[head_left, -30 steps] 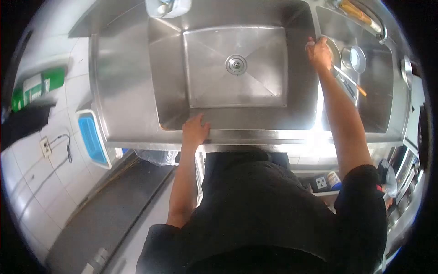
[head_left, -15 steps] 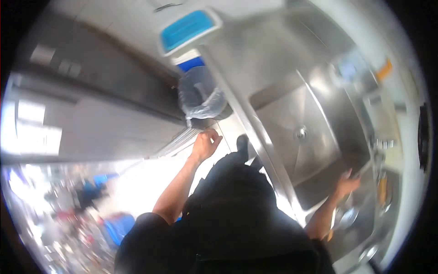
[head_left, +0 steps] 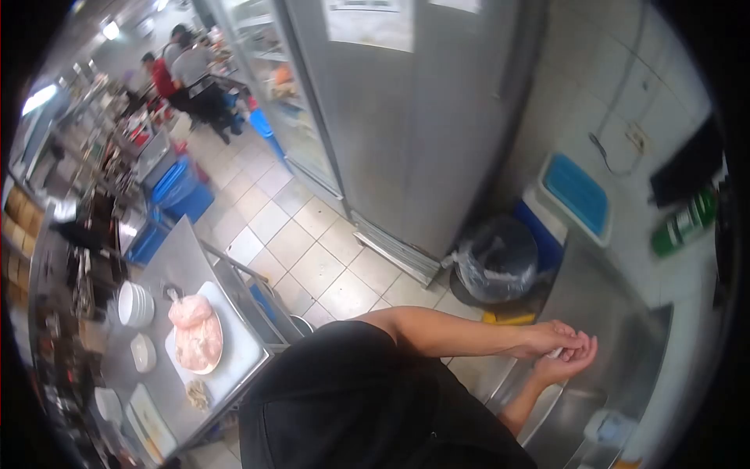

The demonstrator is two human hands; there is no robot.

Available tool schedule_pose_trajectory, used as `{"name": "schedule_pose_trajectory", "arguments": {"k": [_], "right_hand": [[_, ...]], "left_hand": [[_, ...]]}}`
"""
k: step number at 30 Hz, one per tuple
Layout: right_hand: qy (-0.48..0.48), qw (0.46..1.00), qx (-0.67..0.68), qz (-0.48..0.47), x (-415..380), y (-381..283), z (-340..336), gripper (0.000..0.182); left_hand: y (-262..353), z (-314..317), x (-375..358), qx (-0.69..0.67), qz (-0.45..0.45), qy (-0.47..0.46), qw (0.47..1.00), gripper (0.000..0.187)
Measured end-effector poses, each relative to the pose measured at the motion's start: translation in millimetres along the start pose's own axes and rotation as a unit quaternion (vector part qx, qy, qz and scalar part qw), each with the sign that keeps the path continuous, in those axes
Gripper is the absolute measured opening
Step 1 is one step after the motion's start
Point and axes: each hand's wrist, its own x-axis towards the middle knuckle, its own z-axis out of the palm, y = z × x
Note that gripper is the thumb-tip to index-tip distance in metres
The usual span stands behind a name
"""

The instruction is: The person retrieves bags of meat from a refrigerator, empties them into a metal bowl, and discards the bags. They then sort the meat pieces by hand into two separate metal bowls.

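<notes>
My left hand (head_left: 549, 338) and my right hand (head_left: 569, 367) meet over the steel sink counter (head_left: 609, 309). The fingers of my left hand are curled and touch my right hand, which is turned palm up with its fingers bent. A small white bit (head_left: 555, 353) shows between the two hands; it is too small to name. The palm sides are mostly hidden.
A lined trash bin (head_left: 500, 262) and a container with a blue lid (head_left: 576, 195) are ahead beside a tall steel fridge (head_left: 414, 125). Behind on the left, a steel table (head_left: 183, 254) bears raw meat (head_left: 197, 336) and white bowls (head_left: 136, 303). Several people (head_left: 187, 66) stand far off.
My view has swung left, from the sink to the fridge and the table. My hands, apart before with the right over the sink, have come together in front of me.
</notes>
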Motion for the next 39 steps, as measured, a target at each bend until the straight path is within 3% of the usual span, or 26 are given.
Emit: {"name": "schedule_pose_trajectory", "arguments": {"k": [2, 8, 13, 17, 19, 22, 24, 27, 30, 34, 39], "right_hand": [[-0.032, 0.983, -0.112, -0.145, 16, -14, 40, 0.051], [-0.069, 0.995, 0.036, -0.069, 16, -55, 143, 0.056], [-0.105, 0.977, 0.042, -0.179, 1, -92, 204, 0.061], [-0.073, 0.946, -0.042, -0.313, -4, -109, 230, 0.064], [-0.080, 0.952, 0.031, -0.295, -7, -116, 241, 0.068], [-0.104, 0.953, 0.156, -0.236, -13, -127, 256, 0.066], [-0.147, 0.940, 0.260, -0.166, -14, -132, 260, 0.063], [-0.138, 0.919, 0.361, -0.082, -18, -140, 269, 0.079], [-0.074, 0.932, 0.160, -0.318, -9, -141, 272, 0.081], [-0.085, 0.906, 0.175, -0.377, 6, -140, 270, 0.074], [-0.064, 0.908, 0.157, -0.384, 19, -135, 256, 0.058]], "left_hand": [[27, -21, -1, -0.029, 0.033, 0.025, 0.999, 0.029], [97, -58, -34, -0.053, 0.155, 0.156, 0.974, 0.033], [128, -90, -57, -0.018, 0.264, 0.210, 0.941, 0.035], [153, -99, -81, 0.032, 0.278, 0.269, 0.922, 0.035], [162, -98, -90, 0.070, 0.294, 0.296, 0.906, 0.035], [167, -99, -95, 0.092, 0.389, 0.283, 0.872, 0.035], [175, -100, -105, 0.137, 0.349, 0.288, 0.881, 0.033], [190, -96, -118, 0.155, 0.328, 0.289, 0.886, 0.031], [193, -93, -108, 0.113, 0.378, 0.293, 0.871, 0.028], [187, -86, -97, 0.150, 0.386, 0.289, 0.863, 0.023], [184, -64, -87, 0.171, 0.310, 0.330, 0.875, 0.018]]}}
